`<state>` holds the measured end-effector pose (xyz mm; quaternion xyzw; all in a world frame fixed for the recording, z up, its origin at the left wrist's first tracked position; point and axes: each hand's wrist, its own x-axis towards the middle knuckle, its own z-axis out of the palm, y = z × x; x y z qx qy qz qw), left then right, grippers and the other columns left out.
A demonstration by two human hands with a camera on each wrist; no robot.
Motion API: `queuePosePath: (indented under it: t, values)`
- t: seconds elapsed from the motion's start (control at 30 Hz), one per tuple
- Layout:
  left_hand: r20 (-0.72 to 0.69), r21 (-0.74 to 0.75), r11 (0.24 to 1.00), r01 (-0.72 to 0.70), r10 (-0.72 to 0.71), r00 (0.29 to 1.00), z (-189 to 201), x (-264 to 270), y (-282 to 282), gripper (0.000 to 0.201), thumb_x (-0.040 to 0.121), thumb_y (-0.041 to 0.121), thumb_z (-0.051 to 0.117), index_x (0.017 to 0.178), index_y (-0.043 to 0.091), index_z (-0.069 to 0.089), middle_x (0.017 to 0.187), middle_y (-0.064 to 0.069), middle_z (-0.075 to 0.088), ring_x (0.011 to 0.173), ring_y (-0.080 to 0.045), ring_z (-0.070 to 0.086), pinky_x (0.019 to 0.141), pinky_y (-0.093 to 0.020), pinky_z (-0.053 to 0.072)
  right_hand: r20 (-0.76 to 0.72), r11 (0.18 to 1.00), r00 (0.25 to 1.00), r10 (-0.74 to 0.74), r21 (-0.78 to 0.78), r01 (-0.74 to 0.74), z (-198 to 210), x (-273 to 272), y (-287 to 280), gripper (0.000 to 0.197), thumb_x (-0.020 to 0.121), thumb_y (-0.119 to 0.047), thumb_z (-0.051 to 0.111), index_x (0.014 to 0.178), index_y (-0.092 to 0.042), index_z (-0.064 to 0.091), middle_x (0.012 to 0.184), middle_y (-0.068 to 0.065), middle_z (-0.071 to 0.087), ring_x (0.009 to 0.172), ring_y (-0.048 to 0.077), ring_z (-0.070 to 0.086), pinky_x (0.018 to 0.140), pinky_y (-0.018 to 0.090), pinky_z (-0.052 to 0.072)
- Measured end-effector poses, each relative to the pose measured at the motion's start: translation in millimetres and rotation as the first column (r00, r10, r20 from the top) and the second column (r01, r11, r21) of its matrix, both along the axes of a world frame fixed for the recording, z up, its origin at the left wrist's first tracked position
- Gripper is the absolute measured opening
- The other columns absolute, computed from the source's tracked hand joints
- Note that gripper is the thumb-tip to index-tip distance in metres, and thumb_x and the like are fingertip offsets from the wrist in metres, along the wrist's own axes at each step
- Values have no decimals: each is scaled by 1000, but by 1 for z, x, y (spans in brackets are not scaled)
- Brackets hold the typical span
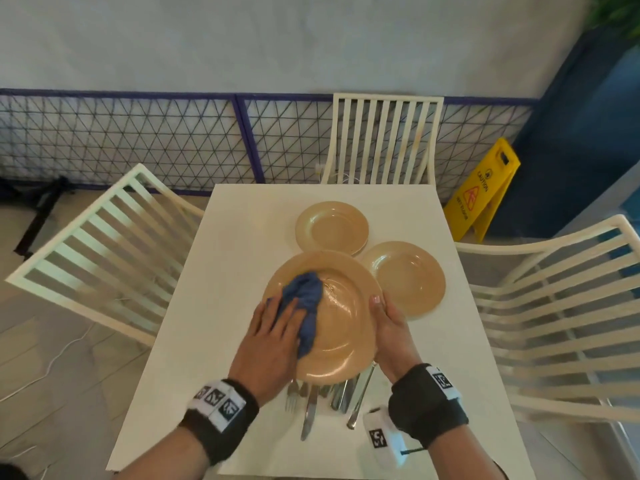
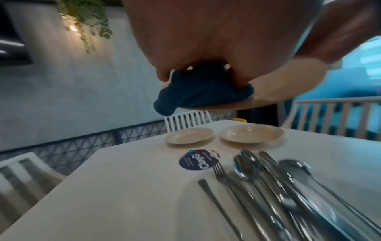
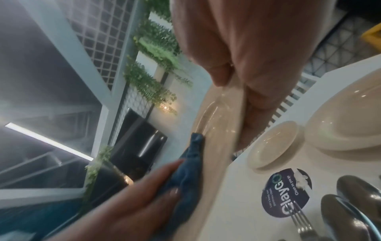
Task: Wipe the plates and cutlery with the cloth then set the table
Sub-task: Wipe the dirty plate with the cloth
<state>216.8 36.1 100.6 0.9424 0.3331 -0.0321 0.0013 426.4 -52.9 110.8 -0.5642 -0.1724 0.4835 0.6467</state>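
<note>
A large tan plate (image 1: 343, 327) (image 3: 218, 120) is held tilted above the white table (image 1: 242, 271). My right hand (image 1: 384, 317) (image 3: 247, 65) pinches its right rim, thumb on top. On the plate's left half lies a bunched blue cloth (image 1: 306, 299) (image 2: 198, 91) (image 3: 185, 176), pressed down by the straight fingers of my left hand (image 1: 280, 317) (image 3: 144, 192). Two smaller tan plates (image 1: 332, 228) (image 1: 405, 277) rest on the table beyond. Several forks, knives and spoons, the cutlery (image 1: 325, 400) (image 2: 278, 187), lie under the raised plate near the front edge.
White slatted chairs stand at the left (image 1: 104, 244), far side (image 1: 381, 140) and right (image 1: 554, 323) of the table. A yellow wet-floor sign (image 1: 485, 188) leans by the blue wall. A round dark sticker (image 2: 195, 160) sits on the table beside the cutlery.
</note>
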Motion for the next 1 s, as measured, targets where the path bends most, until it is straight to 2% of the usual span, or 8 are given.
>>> queuePosePath:
  t: [0.13,0.23,0.33,0.5,0.6,0.7,0.83,1.0]
  values:
    - [144,-148,985,-91,112,983,13,53,1,76,92,25,46,157,10,10,165,-13,13,153,-34,8,123,-53,17,74,998,996,51,21,-53,4,-14,7,32,108,-23,39,133,-16,59,124,9,70,118,26,66,102,46,50]
    - [294,-100,994,40,-9,956,15,75,-41,64,95,26,44,153,7,29,160,-14,31,150,-30,24,119,-51,29,78,1000,997,11,-4,-10,10,-7,11,30,109,-22,38,125,-12,61,122,13,71,116,26,67,101,40,50]
    - [224,-74,980,183,-162,961,5,43,-63,58,97,29,46,152,15,33,157,-4,39,150,-28,26,118,-52,28,69,997,996,-62,-40,64,20,16,3,31,107,-28,42,129,-15,59,115,10,73,109,26,70,97,40,54]
    - [55,28,999,28,-30,998,-9,-10,-8,63,90,29,38,150,11,33,155,-10,43,149,-37,21,114,-55,20,107,999,994,1,33,-4,29,14,-17,28,107,-30,42,125,-23,62,111,4,75,103,21,72,84,37,58]
    - [220,-44,993,-112,119,968,7,22,17,71,93,21,39,156,12,10,165,-16,15,152,-39,5,123,-51,10,172,999,984,42,11,-45,28,-8,-11,26,107,-30,42,118,-24,64,108,3,74,102,18,71,82,34,59]
    - [333,-162,977,-139,187,924,34,70,-5,74,100,21,39,157,18,-8,162,-5,-23,148,-28,-24,124,-44,-6,215,997,974,78,-12,-77,27,-24,-2,30,106,-35,44,124,-22,63,120,1,72,116,14,65,101,45,51]
    - [347,-30,992,124,-106,932,13,74,-57,76,91,22,56,157,12,18,165,-8,14,153,-29,7,121,-49,23,180,1000,984,4,9,-6,38,-1,-2,26,108,-23,40,107,-27,65,96,-12,78,96,0,72,80,17,55]
    - [68,16,988,152,-153,986,-8,4,-20,74,82,24,61,150,13,32,154,-11,44,148,-33,25,116,-49,20,170,999,984,-42,33,37,40,16,-19,28,106,-29,41,123,-22,63,113,4,74,106,21,70,87,40,58]
